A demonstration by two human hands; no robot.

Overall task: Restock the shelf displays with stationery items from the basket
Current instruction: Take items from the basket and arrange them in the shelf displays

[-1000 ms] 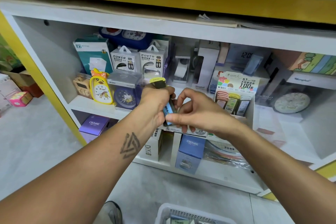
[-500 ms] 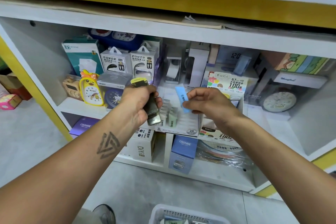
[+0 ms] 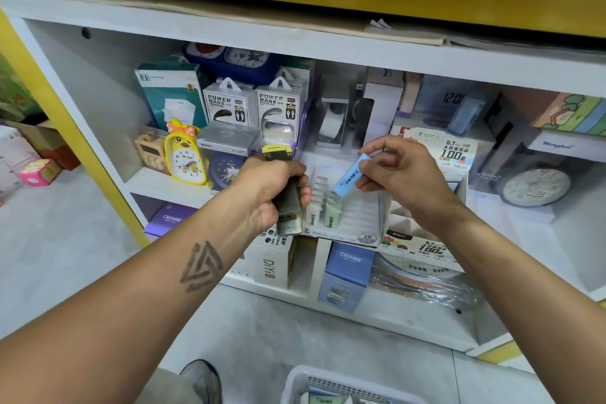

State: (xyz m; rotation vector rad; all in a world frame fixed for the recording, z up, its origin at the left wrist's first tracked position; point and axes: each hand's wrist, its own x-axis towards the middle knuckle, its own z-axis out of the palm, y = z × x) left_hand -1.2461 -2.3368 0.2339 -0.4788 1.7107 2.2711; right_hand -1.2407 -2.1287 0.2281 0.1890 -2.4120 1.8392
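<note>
Our right hand (image 3: 403, 174) pinches a small blue packet (image 3: 351, 175) between the thumb and the first fingers, the other fingers loosely curled above it. The packet is tilted, its lower end pointing down toward a clear display tray (image 3: 347, 210) on the shelf (image 3: 157, 185), just above the tray's slots. The wrist is bent a little, and the forearm comes in from the lower right corner.

Our left hand (image 3: 272, 187) is closed around a stack of flat packets (image 3: 287, 193) (the top one has a yellow end that sticks out above the knuckles, and a grey-green end shows below the palm). This hand is just left of the tray, with the back of the hand turned up toward us. The left forearm is stretched from the lower left and has a triangle tattoo (image 3: 200, 267).

In the tray we see a few pale green packets (image 3: 323, 207) standing in the left slots. Behind the hands are two power bank boxes (image 3: 252, 105) and a yellow duck clock (image 3: 185, 157). At the bottom edge is a white basket (image 3: 301, 384) on the floor.
</note>
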